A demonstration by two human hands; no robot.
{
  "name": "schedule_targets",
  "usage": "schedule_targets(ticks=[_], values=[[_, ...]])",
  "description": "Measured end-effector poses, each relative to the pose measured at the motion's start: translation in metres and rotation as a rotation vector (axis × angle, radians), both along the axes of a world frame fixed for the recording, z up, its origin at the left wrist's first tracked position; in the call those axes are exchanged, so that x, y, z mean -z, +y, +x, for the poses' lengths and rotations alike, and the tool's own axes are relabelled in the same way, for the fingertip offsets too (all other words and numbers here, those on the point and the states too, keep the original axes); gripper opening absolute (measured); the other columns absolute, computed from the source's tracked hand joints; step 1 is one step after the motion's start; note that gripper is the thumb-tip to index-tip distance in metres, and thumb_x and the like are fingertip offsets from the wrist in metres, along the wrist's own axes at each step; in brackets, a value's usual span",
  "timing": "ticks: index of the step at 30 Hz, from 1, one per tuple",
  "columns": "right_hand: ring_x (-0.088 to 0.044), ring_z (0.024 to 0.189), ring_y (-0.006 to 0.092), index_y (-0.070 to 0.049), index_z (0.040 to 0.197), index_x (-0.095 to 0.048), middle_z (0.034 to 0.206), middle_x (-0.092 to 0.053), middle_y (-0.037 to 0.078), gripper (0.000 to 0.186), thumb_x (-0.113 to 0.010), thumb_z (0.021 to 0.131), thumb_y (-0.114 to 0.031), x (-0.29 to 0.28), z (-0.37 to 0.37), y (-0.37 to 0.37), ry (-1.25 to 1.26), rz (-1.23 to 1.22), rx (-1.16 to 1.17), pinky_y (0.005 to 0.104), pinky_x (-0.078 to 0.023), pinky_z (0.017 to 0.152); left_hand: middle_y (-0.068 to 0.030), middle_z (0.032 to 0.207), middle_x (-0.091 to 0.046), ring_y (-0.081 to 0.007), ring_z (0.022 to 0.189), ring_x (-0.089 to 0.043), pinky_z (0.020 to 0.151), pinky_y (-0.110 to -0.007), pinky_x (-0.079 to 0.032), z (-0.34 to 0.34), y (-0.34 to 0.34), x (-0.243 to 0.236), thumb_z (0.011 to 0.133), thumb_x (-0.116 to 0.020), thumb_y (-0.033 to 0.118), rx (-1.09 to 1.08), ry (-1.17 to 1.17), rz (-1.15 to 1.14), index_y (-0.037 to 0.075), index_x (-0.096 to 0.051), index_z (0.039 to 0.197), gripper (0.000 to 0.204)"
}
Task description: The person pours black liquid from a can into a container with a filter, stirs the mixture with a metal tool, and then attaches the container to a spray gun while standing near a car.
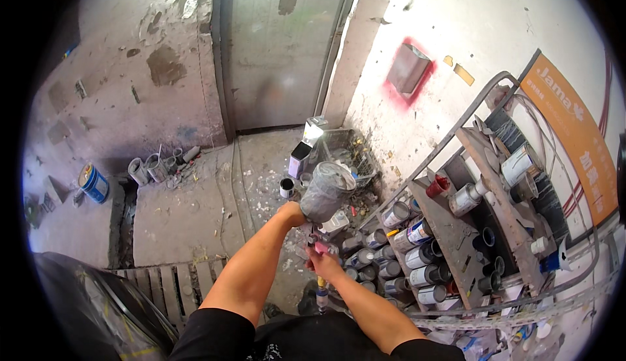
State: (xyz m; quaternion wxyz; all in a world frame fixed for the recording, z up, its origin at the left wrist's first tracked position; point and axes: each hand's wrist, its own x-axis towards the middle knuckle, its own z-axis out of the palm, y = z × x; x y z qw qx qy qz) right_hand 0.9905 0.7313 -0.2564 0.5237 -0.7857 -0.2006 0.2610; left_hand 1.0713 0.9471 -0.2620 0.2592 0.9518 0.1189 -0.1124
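In front of me is a grey, paint-stained round cup (324,195) with a paler top. My left hand (293,213) is closed against its lower left side, with the fingers mostly hidden behind it. Just below, my right hand (319,260) grips what looks like a spray gun (313,237) under the cup. Something pink (321,248) shows at that hand. A yellow and blue fitting (322,289) hangs beneath the grip.
On the right stands a metal rack (450,243) crowded with paint cans. A wire basket (368,159), an open square tin (300,155) and a small black-filled can (287,187) sit beyond the cup. A blue bucket (96,187) stands left, near a floor grate (156,289).
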Motion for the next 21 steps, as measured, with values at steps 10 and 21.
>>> schedule_targets(ticks=[10, 21], values=[[-0.060, 0.058, 0.0108, -0.004, 0.091, -0.058, 0.070, -0.066, 0.005, 0.027, -0.057, 0.097, -0.030, -0.001, -0.028, -0.002, 0.166, 0.216, 0.094, 0.0265, -0.048, 0.055, -0.0195, 0.102, -0.069, -0.0386, 0.103, -0.061, 0.095, -0.045, -0.045, -0.062, -0.005, -0.062, 0.080, -0.061, 0.026, 0.332, -0.236, 0.097, 0.008, -0.071, 0.098, 0.028], [-0.059, 0.105, 0.0325, -0.004, 0.125, -0.056, 0.114, -0.061, 0.017, 0.043, -0.065, 0.083, -0.002, 0.036, -0.065, -0.011, -0.362, 0.293, -0.310, 0.0391, -0.047, 0.088, -0.0139, 0.111, -0.063, -0.0386, 0.117, -0.052, 0.102, -0.045, -0.041, -0.183, -0.003, -0.084, 0.074, -0.067, 0.019, 0.024, -0.678, -0.378, 0.006, -0.067, 0.107, 0.036]])
